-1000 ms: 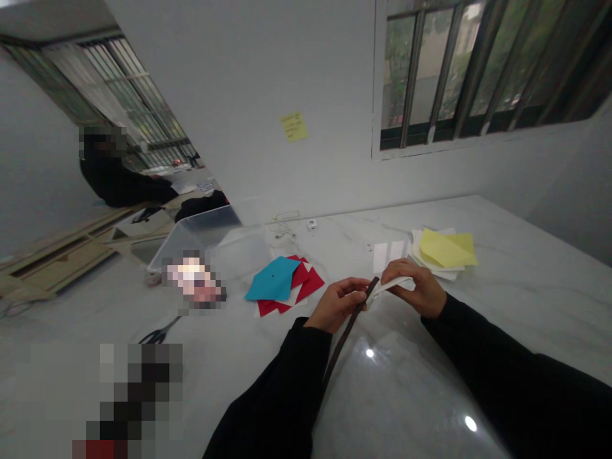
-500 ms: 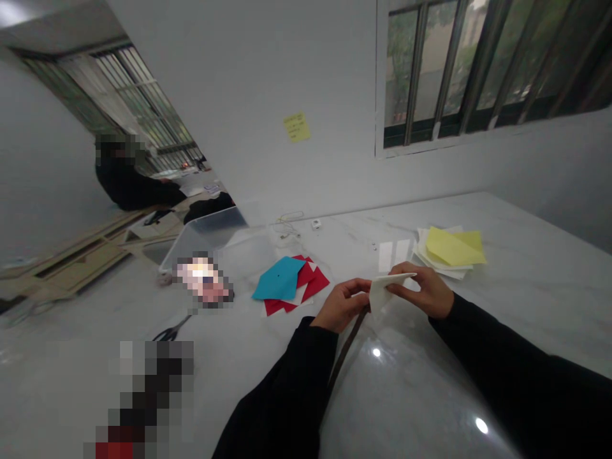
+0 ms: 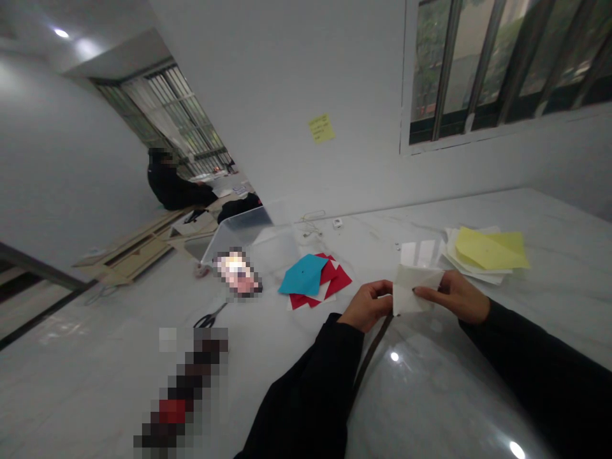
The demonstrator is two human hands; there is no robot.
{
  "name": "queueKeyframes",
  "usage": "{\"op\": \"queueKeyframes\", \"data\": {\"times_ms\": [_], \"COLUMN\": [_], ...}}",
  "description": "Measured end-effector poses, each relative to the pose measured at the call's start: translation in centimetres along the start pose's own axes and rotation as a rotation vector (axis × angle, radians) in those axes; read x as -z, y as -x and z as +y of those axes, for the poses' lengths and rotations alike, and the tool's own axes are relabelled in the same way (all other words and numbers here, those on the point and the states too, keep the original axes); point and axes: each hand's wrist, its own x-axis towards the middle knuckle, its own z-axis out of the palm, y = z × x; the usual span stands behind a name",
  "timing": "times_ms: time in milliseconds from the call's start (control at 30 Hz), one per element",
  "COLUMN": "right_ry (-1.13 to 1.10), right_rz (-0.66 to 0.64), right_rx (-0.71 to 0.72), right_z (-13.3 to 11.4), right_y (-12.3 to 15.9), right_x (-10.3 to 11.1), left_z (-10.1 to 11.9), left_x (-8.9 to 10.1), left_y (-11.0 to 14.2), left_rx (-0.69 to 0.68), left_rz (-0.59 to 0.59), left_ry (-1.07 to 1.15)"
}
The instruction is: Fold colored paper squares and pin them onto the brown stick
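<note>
A folded piece of white paper point(image 3: 411, 291) is held up between my hands, above the marble tabletop. My left hand point(image 3: 367, 305) grips its left edge. My right hand point(image 3: 452, 296) pinches its right side with the fingertips. A narrow dark brown strip point(image 3: 373, 360) runs down from behind the paper and past my left hand, its upper end hidden. Its material is hard to tell. Black sleeves cover both forearms.
Blue paper point(image 3: 303, 284) lies on red paper point(image 3: 338, 282) left of my hands. Yellow and white sheets point(image 3: 488, 250) are stacked to the right. Scissors point(image 3: 210, 317), a clear plastic box point(image 3: 248, 239) and blurred objects lie on the table. A seated person point(image 3: 174, 185) is farther back.
The white paper now spreads wider between my hands, with my right hand farther right. The dark strip sits lower than a second ago. The whole view has shifted as my head turned.
</note>
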Motion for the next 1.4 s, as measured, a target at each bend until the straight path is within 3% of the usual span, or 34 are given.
{"op": "queueKeyframes", "data": {"times_ms": [267,533,733,967,1067,1133,1267,1300,1333,1400], "right_ry": [-0.01,0.017,-0.056,-0.046,-0.112,-0.172,-0.165,-0.145,-0.128,-0.121], "right_rz": [0.011,0.38,0.395,0.456,0.452,0.385,-0.193,-0.278,-0.303,-0.196], "right_rx": [-0.019,-0.124,-0.162,-0.193,-0.204,-0.207,-0.138,-0.11,-0.088,-0.078], "right_z": [0.2,2.6,3.4,2.7,2.6,2.3,1.2,1.0,0.9,0.9], "right_y": [-0.1,-1.4,-1.8,-2.0,-2.2,-2.1,-1.3,-1.1,-1.0,-1.1], "right_x": [0.1,2.4,2.8,2.4,1.7,0.9,-1.2,-1.7,-2.0,-2.2], "left_z": [-0.4,0.3,-0.3,0.8,1.2,1.2,1.0,0.9,0.9,0.9], "left_x": [0.0,0.4,0.9,1.2,1.1,0.9,1.0,1.1,1.2,1.4], "left_y": [-0.2,-0.1,-0.4,-0.7,-0.7,-0.8,-0.9,-0.9,-0.9,-1.0], "left_rx": [0.006,0.043,0.048,-0.061,-0.06,-0.056,-0.114,-0.13,-0.138,-0.137], "left_rz": [-0.004,-0.012,0.083,0.306,0.349,0.353,0.363,0.374,0.384,0.397], "left_ry": [0.048,-0.046,-0.109,0.035,0.063,0.061,0.042,0.038,0.037,0.04]}}
